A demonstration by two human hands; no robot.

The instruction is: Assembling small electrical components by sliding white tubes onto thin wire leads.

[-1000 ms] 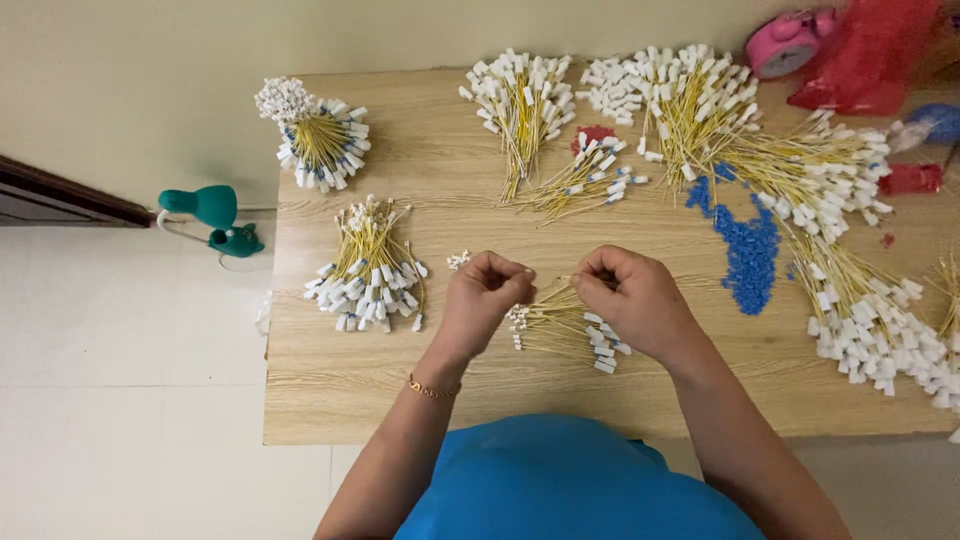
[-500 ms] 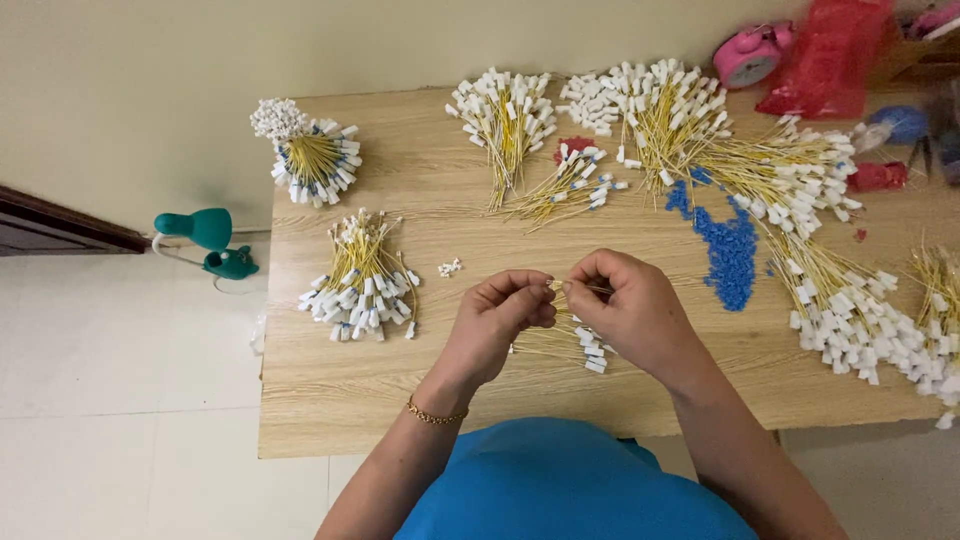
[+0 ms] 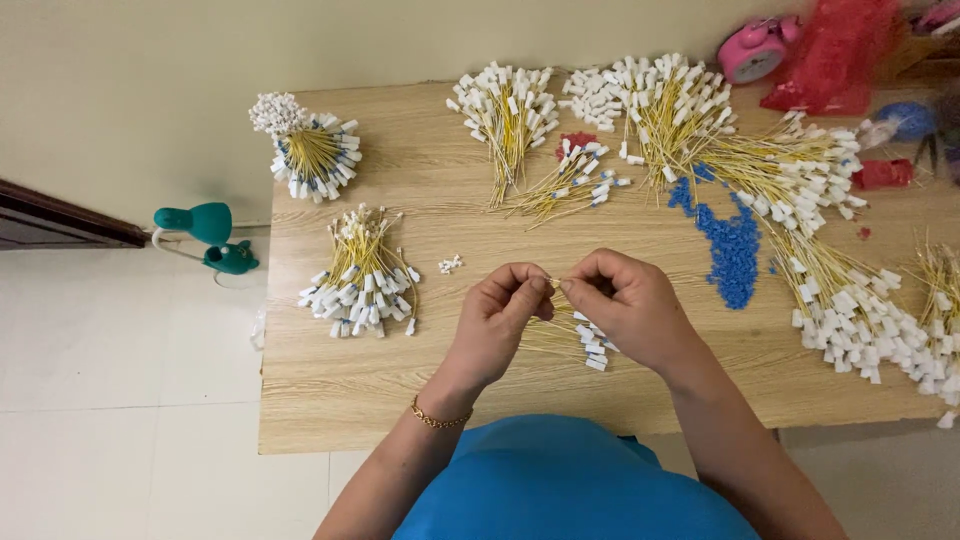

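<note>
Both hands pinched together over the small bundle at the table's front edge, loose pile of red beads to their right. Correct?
Not quite: the loose pile of beads is blue, not red, as the head view shows. The rest stands: the left hand and right hand are pinched together over the small bundle of yellow wires near the front edge of the table, and the pile lies to their right.

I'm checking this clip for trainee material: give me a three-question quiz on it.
1. True or false: both hands meet above the table.
2. Which colour is the loose heap of small beads? A red, B blue, C green.
3. What does the left hand wear at the wrist?

Key: 1 true, the left hand and right hand pinch a thin yellow stick together over a small bundle of sticks. 2 B. 3 a gold bracelet.
</note>
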